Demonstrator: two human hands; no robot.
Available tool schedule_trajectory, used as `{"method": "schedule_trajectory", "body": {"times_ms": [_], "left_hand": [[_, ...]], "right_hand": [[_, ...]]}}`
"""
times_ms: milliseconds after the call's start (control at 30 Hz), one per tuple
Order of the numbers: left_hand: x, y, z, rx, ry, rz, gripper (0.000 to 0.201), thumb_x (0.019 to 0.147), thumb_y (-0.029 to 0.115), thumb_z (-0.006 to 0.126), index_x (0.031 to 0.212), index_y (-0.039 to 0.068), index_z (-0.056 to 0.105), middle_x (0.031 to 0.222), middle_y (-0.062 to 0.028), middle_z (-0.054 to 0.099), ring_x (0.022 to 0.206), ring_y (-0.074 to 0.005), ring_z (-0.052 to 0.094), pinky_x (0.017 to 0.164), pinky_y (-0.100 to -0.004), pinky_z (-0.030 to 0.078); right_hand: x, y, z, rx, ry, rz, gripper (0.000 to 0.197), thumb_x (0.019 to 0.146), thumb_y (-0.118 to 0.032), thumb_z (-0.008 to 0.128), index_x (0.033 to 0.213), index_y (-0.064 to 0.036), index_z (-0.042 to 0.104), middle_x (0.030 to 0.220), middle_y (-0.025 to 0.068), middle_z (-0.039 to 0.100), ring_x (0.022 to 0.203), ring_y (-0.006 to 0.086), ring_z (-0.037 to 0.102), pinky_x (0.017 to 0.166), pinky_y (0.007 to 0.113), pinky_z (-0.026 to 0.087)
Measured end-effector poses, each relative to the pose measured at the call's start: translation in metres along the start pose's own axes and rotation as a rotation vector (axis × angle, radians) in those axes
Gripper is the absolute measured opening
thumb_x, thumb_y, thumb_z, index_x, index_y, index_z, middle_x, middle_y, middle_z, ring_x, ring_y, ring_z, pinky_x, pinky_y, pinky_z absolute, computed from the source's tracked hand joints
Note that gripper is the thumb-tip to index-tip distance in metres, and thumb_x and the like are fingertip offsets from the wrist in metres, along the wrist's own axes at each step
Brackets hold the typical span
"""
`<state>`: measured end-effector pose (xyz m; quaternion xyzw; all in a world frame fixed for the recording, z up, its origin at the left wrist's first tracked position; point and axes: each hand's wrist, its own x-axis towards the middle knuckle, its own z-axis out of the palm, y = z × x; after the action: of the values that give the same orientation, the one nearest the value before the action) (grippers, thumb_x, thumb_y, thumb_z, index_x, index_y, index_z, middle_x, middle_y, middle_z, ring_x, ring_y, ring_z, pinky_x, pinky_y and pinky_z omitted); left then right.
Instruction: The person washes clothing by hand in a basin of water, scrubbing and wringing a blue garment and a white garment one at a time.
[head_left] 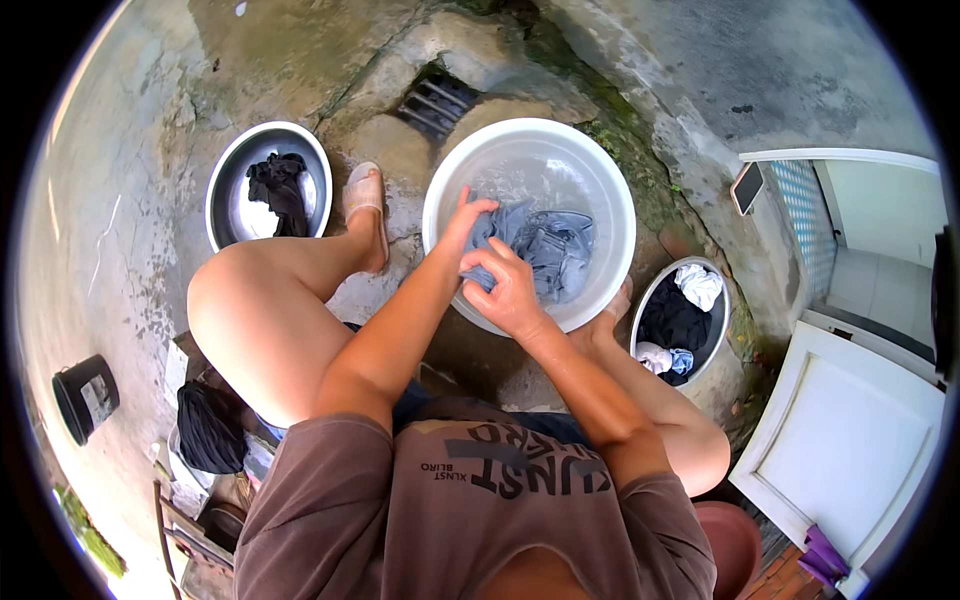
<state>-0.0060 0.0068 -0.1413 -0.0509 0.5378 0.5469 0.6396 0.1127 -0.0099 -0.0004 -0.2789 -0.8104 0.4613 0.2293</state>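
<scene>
A grey-blue garment (553, 250) lies bunched and wet in a large white plastic basin (622, 190) of water between my legs. At the basin's near left side, my left hand (464, 222) grips an edge of the cloth, two fingers sticking out. Just nearer to me, my right hand (508, 290) is curled, its fingers pinching the same garment close to the left hand. Part of the cloth between the hands is hidden by my fingers.
A metal basin (222, 190) at the left holds a black garment (280, 190). Another basin (722, 335) at the right holds dark and white clothes (675, 315). Beyond is a drain grate (437, 103). A black bucket (85, 398) stands far left, a white door (845, 440) at right.
</scene>
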Motion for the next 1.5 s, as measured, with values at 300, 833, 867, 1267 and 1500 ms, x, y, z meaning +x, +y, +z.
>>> {"method": "schedule_trajectory", "body": {"times_ms": [300,833,867,1267,1500], "left_hand": [[-0.076,-0.004,0.087,-0.444,0.145,-0.118,0.036,0.081,-0.003,0.034,0.113,0.004,0.048,0.101,-0.015,0.057,0.087,-0.0286,0.06,0.069,-0.0484,0.052],[-0.054,0.017,0.093,-0.506,0.092,-0.247,0.026,0.091,0.029,0.051,0.109,0.01,0.051,0.107,-0.0077,0.053,0.095,-0.0222,0.053,0.083,-0.0457,0.045],[-0.045,0.022,0.09,-0.513,0.096,-0.248,0.026,0.091,0.029,0.051,0.109,0.01,0.051,0.107,-0.0077,0.053,0.095,-0.0222,0.053,0.083,-0.0457,0.045],[0.067,-0.039,0.005,0.767,0.276,0.223,0.047,0.084,0.021,0.057,0.127,0.003,0.046,0.095,-0.0156,0.061,0.098,-0.0311,0.056,0.087,-0.0387,0.042],[0.045,0.006,0.028,-0.311,0.034,-0.041,0.05,0.087,0.039,0.057,0.12,0.004,0.049,0.111,-0.01,0.059,0.1,-0.0218,0.056,0.09,-0.036,0.042]], "right_hand": [[0.026,0.11,-0.047,-0.16,0.388,0.476,0.021,0.08,-0.021,0.058,0.078,-0.0003,0.06,0.084,0.0163,0.058,0.075,0.0317,0.058,0.068,0.037,0.045],[0.025,0.172,-0.061,-0.386,0.305,0.259,0.027,0.091,-0.026,0.045,0.082,-0.0036,0.058,0.084,0.0174,0.056,0.077,0.0367,0.055,0.068,0.044,0.043],[0.032,0.182,-0.066,-0.466,0.267,0.31,0.026,0.091,-0.027,0.046,0.086,-0.0047,0.058,0.085,0.0173,0.057,0.078,0.0369,0.055,0.069,0.044,0.044],[0.028,0.22,-0.042,-0.819,-0.082,0.503,0.048,0.071,-0.012,0.066,0.118,-0.0183,0.057,0.102,0.0146,0.058,0.093,0.032,0.057,0.08,0.041,0.047],[0.046,0.151,-0.018,-0.059,0.095,0.254,0.035,0.065,0.001,0.054,0.097,-0.0091,0.065,0.088,0.0123,0.056,0.084,0.0289,0.056,0.076,0.034,0.045]]}}
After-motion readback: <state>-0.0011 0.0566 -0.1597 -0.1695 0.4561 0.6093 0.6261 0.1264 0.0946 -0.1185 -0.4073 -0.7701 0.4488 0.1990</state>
